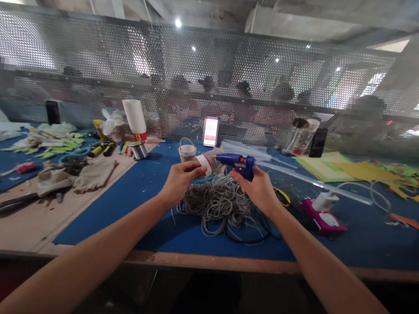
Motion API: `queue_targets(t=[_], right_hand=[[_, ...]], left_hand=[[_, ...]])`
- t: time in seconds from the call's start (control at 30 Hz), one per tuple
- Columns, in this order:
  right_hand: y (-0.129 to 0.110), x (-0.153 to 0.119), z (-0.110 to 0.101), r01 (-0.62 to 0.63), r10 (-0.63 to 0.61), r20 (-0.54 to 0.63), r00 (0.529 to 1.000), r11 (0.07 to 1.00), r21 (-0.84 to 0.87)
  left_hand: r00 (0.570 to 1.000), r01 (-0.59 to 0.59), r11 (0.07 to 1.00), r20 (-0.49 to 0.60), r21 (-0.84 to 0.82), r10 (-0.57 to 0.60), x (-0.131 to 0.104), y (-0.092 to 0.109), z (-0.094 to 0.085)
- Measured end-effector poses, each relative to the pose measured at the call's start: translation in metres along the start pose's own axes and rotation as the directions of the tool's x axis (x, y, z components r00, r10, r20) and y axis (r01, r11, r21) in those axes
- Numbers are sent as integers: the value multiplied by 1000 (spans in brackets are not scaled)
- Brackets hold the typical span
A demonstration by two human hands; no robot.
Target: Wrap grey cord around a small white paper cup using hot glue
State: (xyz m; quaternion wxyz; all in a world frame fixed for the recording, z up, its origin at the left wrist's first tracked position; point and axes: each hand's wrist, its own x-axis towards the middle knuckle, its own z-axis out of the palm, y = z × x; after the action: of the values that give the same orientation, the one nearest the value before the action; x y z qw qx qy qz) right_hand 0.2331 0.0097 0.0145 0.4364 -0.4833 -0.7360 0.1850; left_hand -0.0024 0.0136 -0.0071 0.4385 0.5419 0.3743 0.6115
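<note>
My left hand (182, 178) is closed on a paper cup (204, 162), which it holds tilted over the table. Cord seems to be wrapped round part of the cup. In my right hand (261, 186) is a blue glue gun (241, 165), its nozzle pointing left at the cup's side. Whether the nozzle touches the cup, I cannot tell. Below both hands lies a tangled heap of grey cord (222, 204). Just behind my left hand stands a small cord-covered basket with a handle (187, 150).
A magenta power strip (324, 219) with a white plug sits at right, its cable trailing back. Stacked paper cups (134, 116) lean at back left. Gloves (94, 176) and scissors (74, 154) lie left. Coloured sheets (326, 166) are at right. A perforated metal screen (220, 71) closes the back.
</note>
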Motion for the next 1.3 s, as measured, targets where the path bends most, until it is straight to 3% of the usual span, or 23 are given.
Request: queue_targets(t=[0.13,0.6,0.77,0.87,1.03,1.2,1.3], right_hand=[[-2,2,-6,-62,61,15,998,995,84],[1,5,-10,-19,9,38,999,959,284],[10,12,-13,-54,55,14,998,833,551],[20,19,-16,-97,138,-29,990,812,575],[48,31,-21,-245,293,-103,951,911,332],[75,37,-22,-279,278,-23,960,955,-100],[85,39,-23,-277,282,-4,959,938,-210]], left_hand=[[1000,-28,999,8,45,27,1,-2,0],[997,-78,975,14,207,77,-3,4,6],[999,-53,994,19,101,51,0,-1,1],[1000,-2,1000,-4,-13,2,1,0,0],[997,61,990,-47,-128,-67,2,5,2],[995,77,981,-55,-177,-88,2,8,3],[994,84,979,-54,-187,-95,3,7,2]])
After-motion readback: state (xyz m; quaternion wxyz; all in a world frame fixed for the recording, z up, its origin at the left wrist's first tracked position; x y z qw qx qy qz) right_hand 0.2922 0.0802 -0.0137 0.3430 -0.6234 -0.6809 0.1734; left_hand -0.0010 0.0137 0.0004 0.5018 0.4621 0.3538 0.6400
